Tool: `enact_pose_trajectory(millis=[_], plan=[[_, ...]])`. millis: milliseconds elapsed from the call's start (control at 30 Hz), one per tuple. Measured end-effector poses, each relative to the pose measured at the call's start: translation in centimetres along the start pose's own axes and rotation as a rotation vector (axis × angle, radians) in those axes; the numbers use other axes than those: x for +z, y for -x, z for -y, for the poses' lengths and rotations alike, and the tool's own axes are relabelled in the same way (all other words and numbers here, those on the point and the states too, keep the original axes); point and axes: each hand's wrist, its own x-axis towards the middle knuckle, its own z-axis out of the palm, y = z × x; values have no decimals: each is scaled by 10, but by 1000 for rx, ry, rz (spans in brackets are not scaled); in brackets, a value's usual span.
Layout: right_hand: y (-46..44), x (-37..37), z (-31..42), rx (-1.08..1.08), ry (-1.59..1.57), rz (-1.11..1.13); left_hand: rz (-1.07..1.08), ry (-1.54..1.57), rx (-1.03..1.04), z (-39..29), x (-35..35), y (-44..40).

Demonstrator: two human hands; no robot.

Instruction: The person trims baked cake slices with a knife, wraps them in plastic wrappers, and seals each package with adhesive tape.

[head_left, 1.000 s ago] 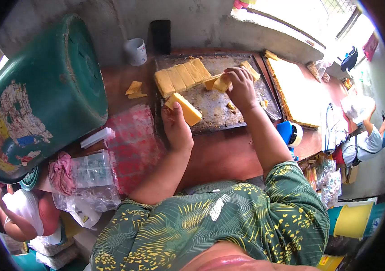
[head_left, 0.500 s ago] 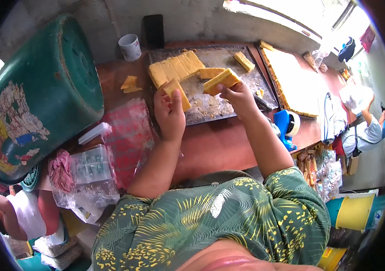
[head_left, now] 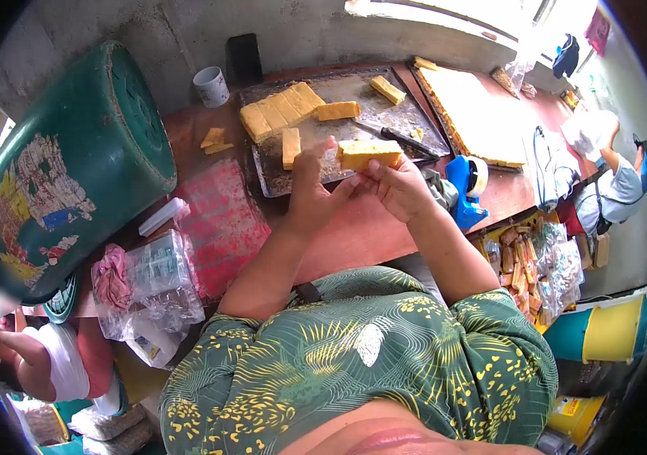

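Note:
My right hand point(head_left: 397, 186) grips a yellow cake bar point(head_left: 369, 155) above the front edge of a dark baking tray point(head_left: 274, 182). Close to the bar's left end is my left hand point(head_left: 314, 186), its thumb and fingers spread apart and holding nothing. On the tray lie a block of joined cake slices point(head_left: 281, 112), a single upright-lying bar point(head_left: 291, 147), another bar point(head_left: 338, 111) and one more at the back point(head_left: 388, 89). A knife with a black handle point(head_left: 408, 142) rests on the tray behind my right hand.
A large uncut slab point(head_left: 482, 114) lies right of the tray. Nearby are a blue tape dispenser point(head_left: 466, 189), a white mug point(head_left: 211, 86), cake scraps point(head_left: 216, 141) and a big green barrel point(head_left: 73, 171). Other people are at the far left point(head_left: 54, 360) and right point(head_left: 615, 189).
The bar from my left hand now lies on the tray, and that hand has opened beside the bar in my right hand. The view has shifted, showing the knife more fully.

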Motion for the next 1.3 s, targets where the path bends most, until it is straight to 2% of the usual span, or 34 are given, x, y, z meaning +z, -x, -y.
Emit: enact_pose_trajectory(millis=[167, 233, 300, 367, 467, 567, 600, 667, 800, 900, 933, 1033, 1067, 1167, 1300], plan=[[30, 2, -11, 23, 108, 87, 108, 14, 5, -26, -17, 5], [37, -9, -4, 45, 181, 130, 216, -37, 84, -40, -36, 3], [45, -6, -1, -38, 380, 184, 284, -92, 150, -47, -49, 8], [53, 3, 1, -34, 475, 263, 305, -148, 203, -54, -56, 16], [65, 17, -6, -68, 778, 189, 252, -194, 131, -72, -62, 26], [72, 20, -1, -531, 1412, 140, 250, -343, 68, -70, -82, 34], [73, 15, -5, -677, 1505, 88, 230, -406, 64, -64, -94, 38], [79, 5, -9, -698, 1552, 44, 192, -529, 59, -38, -124, 49], [86, -29, -27, -738, 1475, -40, 213, -778, -166, 16, -182, 82], [84, -78, -49, -697, 1456, -215, 267, -901, -295, 28, -186, 101], [78, -81, -59, -550, 1060, -308, 280, -925, -325, 27, -186, 103], [74, -90, -53, -583, 1269, -420, 266, -928, -309, 24, -181, 103], [74, -89, -55, -566, 1229, -415, 267, -935, -306, 23, -182, 104], [77, -81, -58, -601, 1215, -333, 262, -937, -297, 24, -182, 104], [81, -75, -52, -715, 1572, -235, 241, -905, -309, 26, -180, 104]])
